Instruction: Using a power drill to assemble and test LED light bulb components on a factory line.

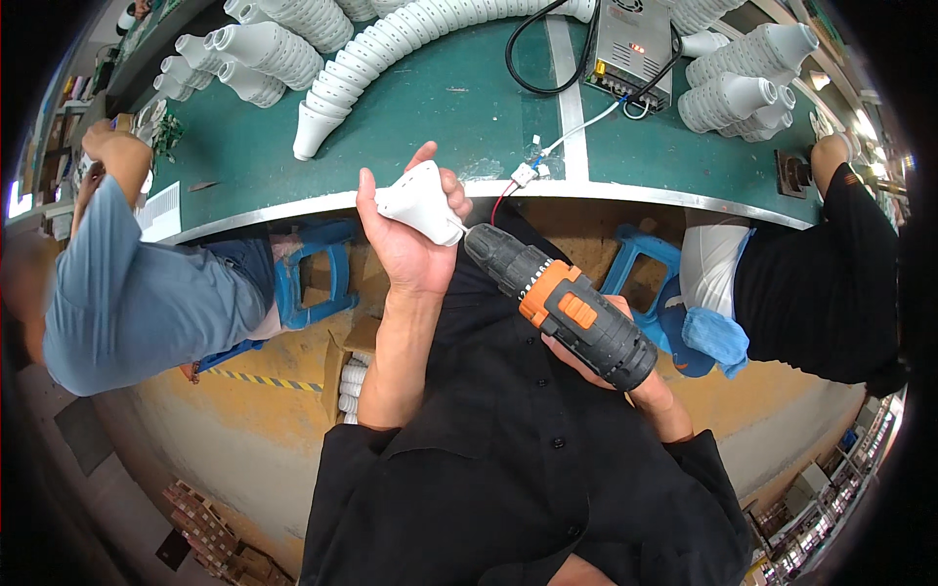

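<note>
In my left hand (pixel 410 256) rests a white cone-shaped plastic housing (pixel 420 202), tilted, with the fingers and thumb curled around it. My right hand (pixel 578 363) is wrapped round the grip of a black and orange cordless drill (pixel 562 305), mostly hidden beneath the tool's body. The drill points up and to the left, and its tip meets the wide rim of the housing nearest me. Whether the bit is inside the housing or only against its edge, I cannot tell. Both hands are just in front of the table's near edge.
On the green table (pixel 440 107) lies a long curved stack of nested white housings (pixel 366 68). More stacks (pixel 269 54) stand at far left and others (pixel 738 93) at right. A metal power supply (pixel 633 54) trails wires to a small connector (pixel 525 175). People sit on both sides, near blue stools (pixel 322 264).
</note>
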A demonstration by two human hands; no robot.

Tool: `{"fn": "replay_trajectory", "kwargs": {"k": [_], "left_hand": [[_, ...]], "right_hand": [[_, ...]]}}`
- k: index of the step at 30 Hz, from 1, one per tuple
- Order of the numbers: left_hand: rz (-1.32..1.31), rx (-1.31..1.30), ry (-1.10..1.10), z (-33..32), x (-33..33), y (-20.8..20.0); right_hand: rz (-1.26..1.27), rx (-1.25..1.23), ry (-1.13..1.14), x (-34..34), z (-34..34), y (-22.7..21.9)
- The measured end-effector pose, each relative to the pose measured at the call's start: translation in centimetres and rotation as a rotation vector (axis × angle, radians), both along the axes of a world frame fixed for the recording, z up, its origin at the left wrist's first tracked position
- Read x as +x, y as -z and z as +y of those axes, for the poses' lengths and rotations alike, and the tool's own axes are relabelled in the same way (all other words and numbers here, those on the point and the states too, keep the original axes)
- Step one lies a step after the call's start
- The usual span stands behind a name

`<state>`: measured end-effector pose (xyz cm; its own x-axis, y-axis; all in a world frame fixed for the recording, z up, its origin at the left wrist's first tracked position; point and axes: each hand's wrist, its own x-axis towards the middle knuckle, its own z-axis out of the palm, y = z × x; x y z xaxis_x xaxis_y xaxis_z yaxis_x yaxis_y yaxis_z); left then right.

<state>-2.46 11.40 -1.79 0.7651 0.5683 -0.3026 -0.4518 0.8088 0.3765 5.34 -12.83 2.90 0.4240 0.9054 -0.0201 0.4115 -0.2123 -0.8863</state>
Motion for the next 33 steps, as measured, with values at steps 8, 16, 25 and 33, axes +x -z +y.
{"fn": "replay_trajectory", "kwargs": {"k": [8, 16, 25, 33], "left_hand": [[0.067, 0.113, -0.017, 0.3, -0.1, 0.8], [0.006, 0.052, -0.171, 0.3, 0.5, 0.4], [0.098, 0.336, -0.096, -0.8, 1.1, -1.2], [0.124, 0.376, -0.006, 1.1, -0.3, 0.9]], "right_hand": [[0.064, 0.139, -0.086, 0.7, 0.5, 1.3], [0.266, 0.112, -0.065, 0.9, 0.7, -0.6], [0.249, 0.251, -0.001, 0.0, -0.7, 0.9], [0.199, 0.217, -0.024, -0.8, -0.4, 1.0]]}}
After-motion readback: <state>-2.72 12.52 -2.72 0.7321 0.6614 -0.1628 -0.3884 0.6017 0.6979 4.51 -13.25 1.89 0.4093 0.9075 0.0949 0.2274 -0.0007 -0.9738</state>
